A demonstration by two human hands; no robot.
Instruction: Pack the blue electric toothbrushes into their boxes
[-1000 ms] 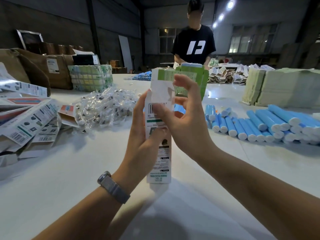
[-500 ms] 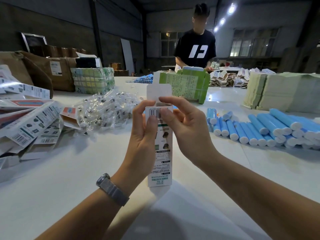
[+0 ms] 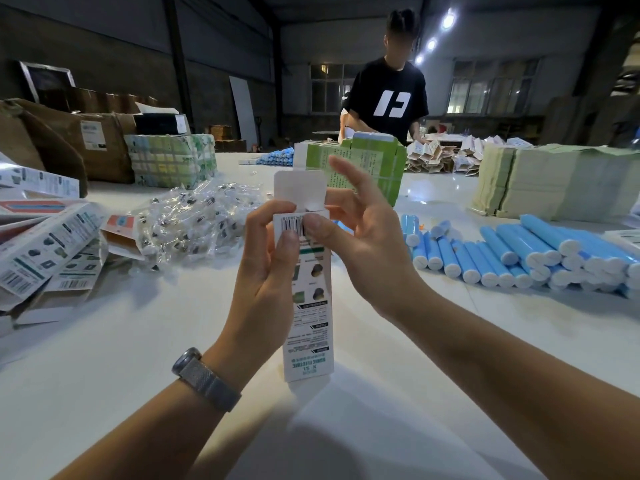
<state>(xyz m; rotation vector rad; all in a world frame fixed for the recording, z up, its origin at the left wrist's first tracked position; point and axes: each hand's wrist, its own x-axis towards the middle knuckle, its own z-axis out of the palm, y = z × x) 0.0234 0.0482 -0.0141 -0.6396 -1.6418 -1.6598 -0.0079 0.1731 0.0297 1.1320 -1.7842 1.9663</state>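
Centrally, one tall white toothbrush box (image 3: pixel 310 306) stands upright above the white table (image 3: pixel 104 375), top flap (image 3: pixel 299 190) raised. Left hand (image 3: pixel 266 271) grips its side, thumb on the barcode; right hand (image 3: pixel 363 244) pinches the top edge, forefinger raised. Blue electric toothbrushes (image 3: pixel 519 254) lie heaped at right, well apart. Printed cartons (image 3: pixel 41 251) and bagged small parts (image 3: pixel 194 223) lie at left.

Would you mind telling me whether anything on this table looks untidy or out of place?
Yes: the printed boxes at the left edge lie in a tilted, slumped heap, some with flaps open. The blue toothbrushes on the right lie in orderly rows.
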